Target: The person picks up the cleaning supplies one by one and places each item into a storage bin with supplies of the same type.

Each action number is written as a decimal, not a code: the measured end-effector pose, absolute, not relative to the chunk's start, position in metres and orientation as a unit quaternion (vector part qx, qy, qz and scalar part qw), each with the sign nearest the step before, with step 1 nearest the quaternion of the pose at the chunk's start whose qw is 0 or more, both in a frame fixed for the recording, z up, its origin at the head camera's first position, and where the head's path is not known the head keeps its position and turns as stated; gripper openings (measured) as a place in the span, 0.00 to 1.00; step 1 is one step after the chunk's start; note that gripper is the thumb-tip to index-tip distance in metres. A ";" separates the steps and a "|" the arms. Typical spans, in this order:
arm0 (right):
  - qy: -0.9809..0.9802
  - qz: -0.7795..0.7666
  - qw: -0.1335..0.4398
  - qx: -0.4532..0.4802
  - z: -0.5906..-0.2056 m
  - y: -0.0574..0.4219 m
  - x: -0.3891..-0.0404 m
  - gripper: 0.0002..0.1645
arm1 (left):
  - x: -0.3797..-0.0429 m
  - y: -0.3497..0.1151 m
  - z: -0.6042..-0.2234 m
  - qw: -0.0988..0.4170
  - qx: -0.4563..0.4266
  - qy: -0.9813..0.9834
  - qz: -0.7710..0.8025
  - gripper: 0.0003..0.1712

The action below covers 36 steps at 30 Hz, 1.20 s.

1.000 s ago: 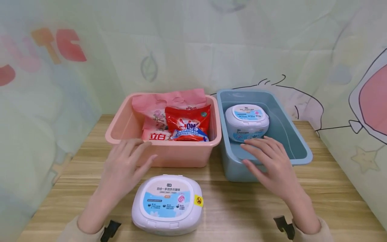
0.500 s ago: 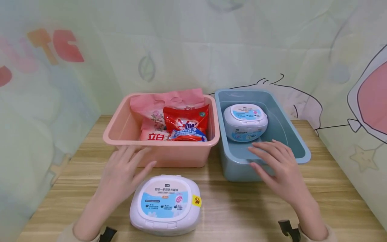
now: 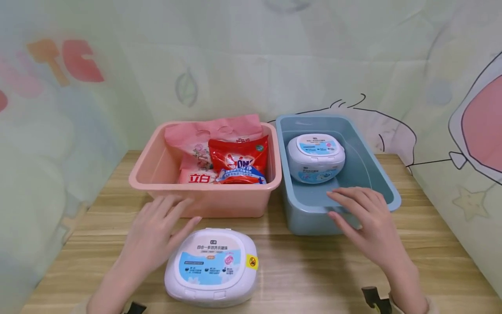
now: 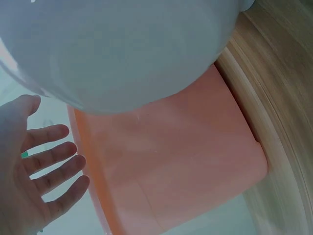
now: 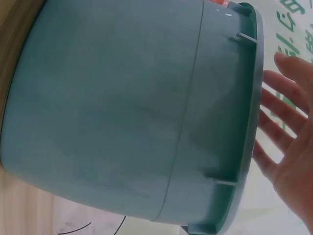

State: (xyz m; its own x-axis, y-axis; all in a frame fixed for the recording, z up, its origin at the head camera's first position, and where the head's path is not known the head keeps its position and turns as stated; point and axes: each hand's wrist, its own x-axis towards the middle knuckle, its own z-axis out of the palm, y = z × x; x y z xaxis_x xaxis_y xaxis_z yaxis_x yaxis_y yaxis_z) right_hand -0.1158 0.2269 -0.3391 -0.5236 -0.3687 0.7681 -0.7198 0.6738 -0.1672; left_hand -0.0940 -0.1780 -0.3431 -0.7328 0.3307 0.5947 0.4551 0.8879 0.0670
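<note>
- Hovering with nothing held in the bare left hand point(image 3: 154, 229) or the bare right hand point(image 3: 368, 222); grip loose and empty on both sides, fingers apart from thumbs.
- Looking, from the pose, like a step between grasps.
- Calling next, most likely, for lowering the left hand and bringing the right across to the closed, rounded white plastic tub point(image 3: 211, 267), lying on the wood-grain tabletop point(image 3: 313, 279) just beside the left hand.
- Showing a matching white lidded tub point(image 3: 316, 161) upright inside the blue-grey rectangular plastic bin point(image 3: 310, 222); right hand at the near rim, contact impossible to tell.
- Holding a pink floral bag point(image 3: 198, 146) and a glossy red bag point(image 3: 240, 157) in the salmon-pink rectangular plastic bin point(image 3: 227, 203).
- Backing the tabletop with a pale green cartoon-print backdrop point(image 3: 235, 65).
</note>
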 end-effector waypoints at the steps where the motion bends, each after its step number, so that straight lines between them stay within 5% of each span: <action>1: -0.840 0.240 0.365 0.323 -0.339 0.228 -0.116 0.28 | -0.093 -0.178 -0.343 0.292 -0.211 -0.927 -0.104 0.40; 13: -0.848 0.232 0.367 0.305 -0.339 0.237 -0.114 0.29 | -0.086 -0.179 -0.344 0.265 -0.231 -0.930 -0.105 0.25; 36: -0.874 0.211 0.331 0.286 -0.343 0.250 -0.113 0.18 | -0.074 -0.177 -0.348 0.153 -0.253 -0.948 -0.115 0.34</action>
State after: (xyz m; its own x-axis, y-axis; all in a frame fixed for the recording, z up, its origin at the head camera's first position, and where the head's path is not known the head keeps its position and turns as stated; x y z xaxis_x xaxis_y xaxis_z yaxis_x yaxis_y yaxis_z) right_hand -0.1135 0.2497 -0.3428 -0.6180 -0.3600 0.6989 -0.6387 0.7482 -0.1794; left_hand -0.0741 -0.1766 -0.3480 -0.8253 0.4445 0.3482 0.5149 0.8456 0.1409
